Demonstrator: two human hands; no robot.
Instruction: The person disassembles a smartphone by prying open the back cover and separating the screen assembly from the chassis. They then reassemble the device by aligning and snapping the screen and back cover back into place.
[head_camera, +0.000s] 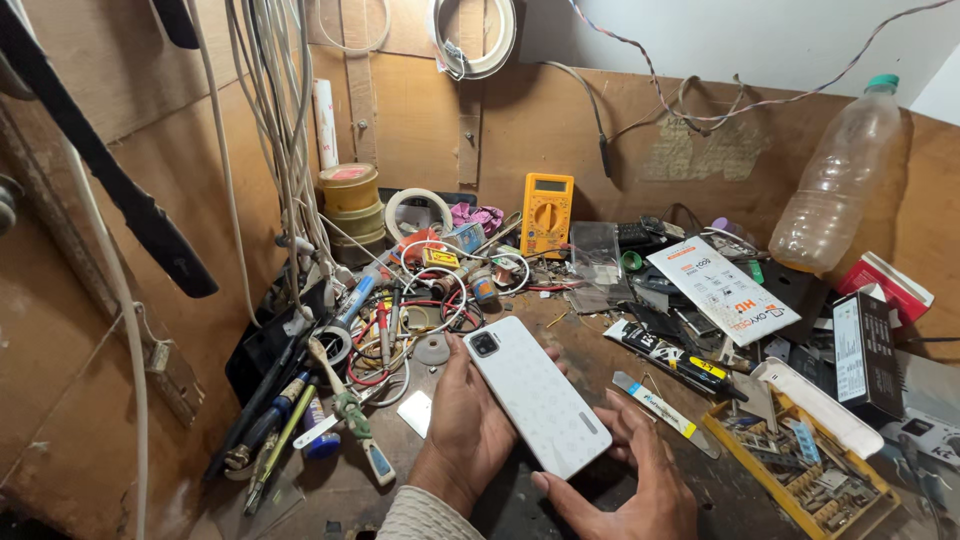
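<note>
Holding the white rectangular phone (537, 395) back-up between left hand (462, 425) and right hand (632, 480) near the bench's front edge, we need a firm grip to turn it.

Smooth white plastic phone (536, 394), rough wood bench (590, 340)

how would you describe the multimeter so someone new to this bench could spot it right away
Start at the brown board wall behind the cluttered bench. The multimeter stands propped against it, straight up from the white phone held in both hands. It is the only yellow-orange box there, with a grey screen above a round dial.
</note>
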